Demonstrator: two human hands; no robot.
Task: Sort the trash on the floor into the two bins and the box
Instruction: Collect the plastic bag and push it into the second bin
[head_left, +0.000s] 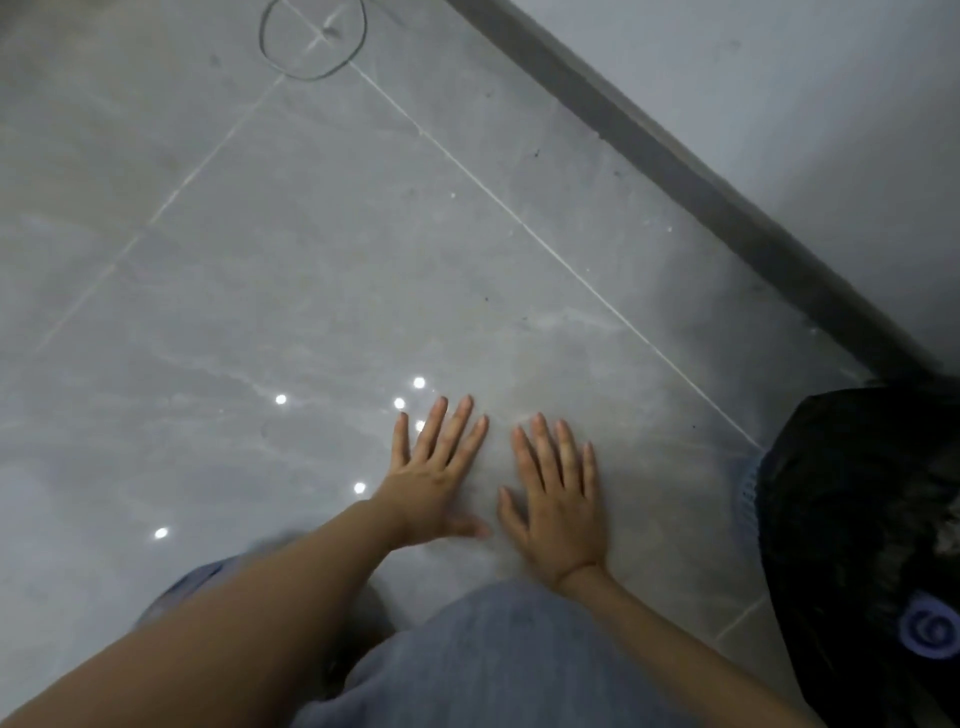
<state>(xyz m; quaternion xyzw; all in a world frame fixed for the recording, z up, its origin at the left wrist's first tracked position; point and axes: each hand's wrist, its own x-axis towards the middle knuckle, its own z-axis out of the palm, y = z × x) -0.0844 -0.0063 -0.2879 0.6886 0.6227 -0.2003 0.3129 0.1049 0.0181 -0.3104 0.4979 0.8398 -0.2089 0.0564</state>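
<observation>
Glossy grey marble-look floor tiles with thin pale grout lines crossing diagonally filled most of the view. Several small bright white light reflections dotted the tile in the lower middle. A thin dark scribbled ring mark sat at a grout junction at the top. A dark grey skirting strip ran diagonally along the plain white wall at upper right. Grey-blue denim trouser legs showed at the bottom edge.
</observation>
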